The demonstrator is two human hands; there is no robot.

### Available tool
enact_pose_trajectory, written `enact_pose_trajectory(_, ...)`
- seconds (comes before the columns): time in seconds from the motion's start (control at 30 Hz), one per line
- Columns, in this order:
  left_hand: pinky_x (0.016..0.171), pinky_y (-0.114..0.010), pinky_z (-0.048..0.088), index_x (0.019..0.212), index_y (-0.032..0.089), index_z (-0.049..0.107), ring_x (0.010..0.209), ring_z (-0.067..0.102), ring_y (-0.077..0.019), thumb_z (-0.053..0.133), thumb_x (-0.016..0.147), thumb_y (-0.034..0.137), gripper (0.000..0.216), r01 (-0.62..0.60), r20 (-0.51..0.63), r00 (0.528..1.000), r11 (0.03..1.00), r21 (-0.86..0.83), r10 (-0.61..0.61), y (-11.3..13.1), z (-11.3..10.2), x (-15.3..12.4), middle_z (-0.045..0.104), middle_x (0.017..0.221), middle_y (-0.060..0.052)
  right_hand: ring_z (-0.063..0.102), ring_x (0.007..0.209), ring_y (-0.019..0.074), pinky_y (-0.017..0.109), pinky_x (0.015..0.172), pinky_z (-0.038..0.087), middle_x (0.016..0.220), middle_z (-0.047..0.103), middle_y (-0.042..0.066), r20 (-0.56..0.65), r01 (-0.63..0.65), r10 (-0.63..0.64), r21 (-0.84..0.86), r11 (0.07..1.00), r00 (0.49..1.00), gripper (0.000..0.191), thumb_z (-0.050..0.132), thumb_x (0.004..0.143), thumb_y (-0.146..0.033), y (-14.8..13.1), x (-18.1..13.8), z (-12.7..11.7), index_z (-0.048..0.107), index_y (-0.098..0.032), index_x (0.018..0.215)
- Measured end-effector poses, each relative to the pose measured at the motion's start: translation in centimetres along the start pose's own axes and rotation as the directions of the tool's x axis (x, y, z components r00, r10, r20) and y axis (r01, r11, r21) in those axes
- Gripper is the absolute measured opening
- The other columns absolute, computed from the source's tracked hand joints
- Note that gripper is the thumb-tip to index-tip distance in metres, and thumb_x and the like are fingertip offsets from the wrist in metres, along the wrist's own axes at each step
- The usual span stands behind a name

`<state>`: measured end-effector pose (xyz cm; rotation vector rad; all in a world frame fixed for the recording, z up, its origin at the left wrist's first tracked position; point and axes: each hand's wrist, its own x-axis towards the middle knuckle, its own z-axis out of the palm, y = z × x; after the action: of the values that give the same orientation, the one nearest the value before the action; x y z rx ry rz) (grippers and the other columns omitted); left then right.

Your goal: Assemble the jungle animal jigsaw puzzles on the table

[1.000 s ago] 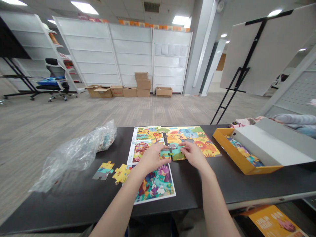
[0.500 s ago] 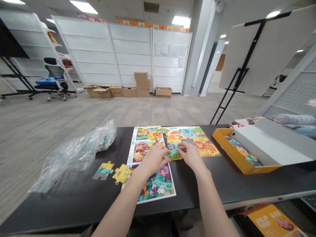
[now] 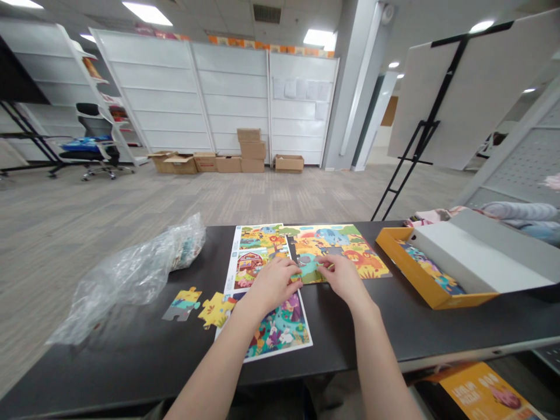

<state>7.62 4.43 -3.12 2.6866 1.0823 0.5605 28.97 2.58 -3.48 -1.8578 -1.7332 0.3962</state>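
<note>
A partly joined jigsaw puzzle (image 3: 361, 265) with elephants and lions lies on the black table. At its lower left is a teal and green puzzle piece (image 3: 308, 269) with a grey animal on it. My left hand (image 3: 276, 281) reaches over a printed picture sheet (image 3: 280, 335), its fingers and thumb closed on the left edge of that piece. My right hand (image 3: 343, 279) is at the piece's right side, thumb and fingertips pinched together at the join; what they grip is partly hidden. Two loose pieces, a grey-and-yellow puzzle piece (image 3: 184, 304) and a yellow puzzle piece (image 3: 216, 310), lie left of the sheet.
A crumpled clear plastic bag (image 3: 131, 268) lies at the table's left. To the right stands an open yellow box (image 3: 437, 294) with more pieces inside, its white-and-grey lid part (image 3: 468, 251) leaning over it. Folded cloths (image 3: 520, 213) sit behind the box.
My right hand has shifted slightly to the right along the puzzle's lower part, uncovering more of the teal piece. My left hand stays nearly in place.
</note>
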Motion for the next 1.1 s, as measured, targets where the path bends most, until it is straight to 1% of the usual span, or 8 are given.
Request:
enact_pose_trajectory(0.17,0.104,-0.041,0.047,0.121,0.020,0.066,0.117,0.058,-0.0261,0.066,0.092,0.033,0.032,-0.015,-0.024,1.000,1.000,0.015,0.016,0.4,0.3,0.3,0.069,0.125,-0.007,0.068,0.073,0.0199,0.028,0.070,0.049,0.083,0.075,0.008,0.052,0.009,-0.007,-0.024,1.000,0.999,0.016,0.064,0.083,-0.015,0.2,-0.3,-0.3,0.077,-0.016,0.092)
enact_pose_trajectory(0.33,0.105,-0.043,0.046,0.117,0.024,0.068,0.118,0.059,-0.0257,0.062,0.094,0.032,0.025,-0.057,0.016,0.998,0.997,0.058,0.056,0.6,0.8,0.8,0.069,0.127,-0.005,0.068,0.072,0.0191,0.028,0.069,0.050,0.083,0.075,0.008,0.061,-0.010,0.010,0.003,1.000,0.998,0.018,0.062,0.083,-0.014,0.7,-0.3,-0.1,0.076,-0.016,0.094)
enact_pose_trajectory(0.57,0.105,-0.044,0.045,0.115,0.022,0.067,0.119,0.058,-0.0268,0.063,0.093,0.033,0.024,-0.059,0.028,0.998,0.996,0.069,0.058,0.9,0.5,0.7,0.063,0.138,-0.006,0.069,0.073,0.0198,0.028,0.070,0.052,0.084,0.076,0.009,0.072,-0.022,0.017,0.070,0.997,0.997,0.017,0.061,0.084,-0.014,1.2,-0.3,-0.1,0.075,-0.014,0.094)
enact_pose_trajectory(0.67,0.104,-0.043,0.045,0.113,0.022,0.066,0.118,0.059,-0.0267,0.063,0.093,0.033,0.023,-0.053,0.042,0.998,0.996,0.065,0.051,0.9,0.5,0.7,0.067,0.130,-0.006,0.069,0.072,0.0200,0.028,0.069,0.051,0.082,0.076,0.008,0.072,-0.022,0.016,0.076,0.997,0.997,0.017,0.061,0.083,-0.014,1.2,-0.3,-0.1,0.075,-0.016,0.092)
enact_pose_trajectory(0.77,0.103,-0.043,0.045,0.116,0.023,0.065,0.118,0.059,-0.0265,0.063,0.093,0.034,0.025,-0.054,0.045,0.998,0.996,0.067,0.051,0.9,0.5,0.7,0.068,0.126,-0.007,0.069,0.070,0.0196,0.028,0.068,0.051,0.081,0.075,0.008,0.071,-0.018,0.012,0.082,0.996,0.997,0.017,0.060,0.083,-0.013,1.3,-0.3,0.0,0.075,-0.016,0.092)
enact_pose_trajectory(0.93,0.103,-0.046,0.044,0.120,0.025,0.063,0.121,0.057,-0.0279,0.061,0.095,0.033,0.027,-0.066,0.051,0.997,0.992,0.109,0.061,1.0,0.9,0.9,0.065,0.133,-0.006,0.069,0.071,0.0193,0.028,0.070,0.050,0.081,0.075,0.007,0.071,0.002,-0.009,0.093,0.996,0.997,0.018,0.059,0.084,-0.013,1.4,-0.2,0.1,0.075,-0.016,0.093)
enact_pose_trajectory(1.03,0.103,-0.047,0.044,0.122,0.026,0.063,0.123,0.056,-0.0291,0.061,0.095,0.034,0.028,-0.062,0.058,0.997,0.990,0.131,0.054,1.0,0.9,0.9,0.061,0.138,-0.006,0.068,0.070,0.0188,0.028,0.069,0.049,0.078,0.074,0.007,0.097,-0.002,-0.007,0.085,0.996,0.995,0.020,0.058,0.085,-0.014,1.0,-0.4,-0.2,0.075,-0.016,0.096)
enact_pose_trajectory(1.1,0.104,-0.047,0.044,0.127,0.026,0.061,0.124,0.055,-0.0294,0.062,0.094,0.036,0.034,-0.046,0.051,0.998,0.991,0.123,0.040,0.9,0.6,0.7,0.058,0.141,-0.008,0.066,0.067,0.0182,0.028,0.067,0.049,0.076,0.073,0.006,0.117,-0.001,-0.008,0.077,0.997,0.993,0.021,0.059,0.085,-0.016,0.7,-0.5,-0.5,0.075,-0.016,0.098)
